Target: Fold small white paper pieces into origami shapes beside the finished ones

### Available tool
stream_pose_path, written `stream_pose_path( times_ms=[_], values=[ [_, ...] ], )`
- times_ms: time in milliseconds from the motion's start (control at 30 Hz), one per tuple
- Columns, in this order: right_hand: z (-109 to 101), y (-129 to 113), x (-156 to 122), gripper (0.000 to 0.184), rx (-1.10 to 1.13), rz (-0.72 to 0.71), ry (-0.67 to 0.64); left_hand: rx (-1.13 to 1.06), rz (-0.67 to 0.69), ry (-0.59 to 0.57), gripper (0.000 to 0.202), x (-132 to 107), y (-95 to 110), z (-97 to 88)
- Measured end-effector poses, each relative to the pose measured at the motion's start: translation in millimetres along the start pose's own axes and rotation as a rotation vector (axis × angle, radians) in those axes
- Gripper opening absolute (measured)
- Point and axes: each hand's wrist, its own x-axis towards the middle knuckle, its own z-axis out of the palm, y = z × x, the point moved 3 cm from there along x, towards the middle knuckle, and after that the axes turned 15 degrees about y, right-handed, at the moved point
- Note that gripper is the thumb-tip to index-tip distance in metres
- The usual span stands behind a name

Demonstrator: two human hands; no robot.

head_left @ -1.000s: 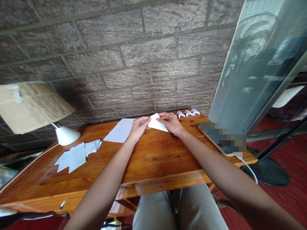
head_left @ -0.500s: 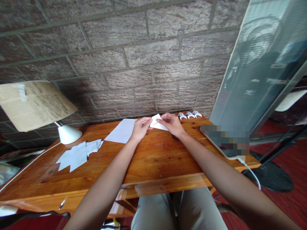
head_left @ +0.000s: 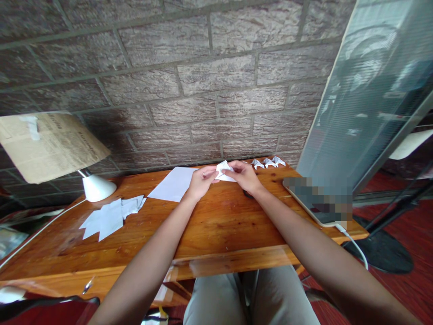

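A small folded piece of white paper [head_left: 222,167] is held between both hands near the back of the wooden table [head_left: 223,225]. My left hand [head_left: 202,180] pinches its left edge, with a ring on one finger. From the right, my right hand [head_left: 246,176] grips it, thumb laid across the paper's face. Its lower right part shows below the right thumb. A larger white sheet [head_left: 172,185] lies flat just left of my left hand. Several small folded paper pieces [head_left: 269,163] stand in a row beyond my right hand.
Cut or folded papers [head_left: 110,217] lie overlapping at the left, beside a white-based lamp [head_left: 98,188] with a paper shade. A tablet-like device [head_left: 313,201], partly blurred out, with a white cable [head_left: 356,246] rests at the right edge. A brick wall [head_left: 203,90] rises behind.
Both hands and the folded paper have shifted slightly to the right. The left fingers have moved in closer to the right thumb, covering more of the paper.
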Motion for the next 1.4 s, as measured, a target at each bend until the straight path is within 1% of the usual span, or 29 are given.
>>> stream_pose_path(
  times_ms=[100,200,333,433,533,700,800,900,1067,1133,1233,1300,1400],
  values=[
    [-0.2,-0.8,-1.1,0.032,-0.094,-0.094,-0.034,-0.019,-0.005,0.002,0.049,-1.8,1.1,2.0],
    [-1.2,-2.2,-2.4,0.027,-0.212,-0.182,-0.038,-0.024,-0.010,0.019,0.049,-2.2,0.9,2.7],
    [-1.5,-4.9,-2.9,0.023,-0.248,-0.239,-0.014,-0.024,-0.020,0.022,0.049,-0.4,-0.8,1.9],
    [-2.1,-5.4,-1.9,0.029,-0.194,-0.220,0.028,-0.027,-0.026,0.019,0.049,0.7,-2.6,1.0],
    [-3.1,-3.6,-0.7,0.028,-0.175,-0.178,0.048,-0.028,-0.020,0.014,0.050,0.7,-4.4,0.7],
    [-5.6,0.7,0.5,0.031,-0.145,-0.068,0.133,0.024,0.062,-0.070,0.053,-1.3,-4.0,3.7],
    [-4.5,0.6,0.1,0.033,-0.078,-0.023,0.145,0.044,0.095,-0.058,0.057,-1.9,-1.9,3.9],
    [-2.7,-0.9,-0.6,0.033,-0.046,-0.027,0.123,0.039,0.104,-0.044,0.056,-2.5,0.4,3.3],
    [-2.2,-0.9,-0.8,0.026,-0.055,-0.042,0.117,0.023,0.107,-0.022,0.054,-1.7,0.3,2.5],
    [-3.1,-0.4,-0.6,0.031,-0.031,-0.045,0.141,0.002,0.093,0.013,0.052,-0.3,-1.4,1.9],
    [-4.1,0.5,-0.4,0.046,-0.008,-0.034,0.167,-0.014,0.077,0.054,0.048,0.7,-2.9,1.2],
    [-4.1,0.9,-0.2,0.047,-0.024,-0.018,0.164,-0.013,0.078,0.035,0.051,-0.5,-1.5,2.0],
    [-4.3,0.6,-0.3,0.046,-0.034,0.005,0.160,-0.014,0.092,-0.032,0.062,-4.8,3.6,4.5]
  ],
)
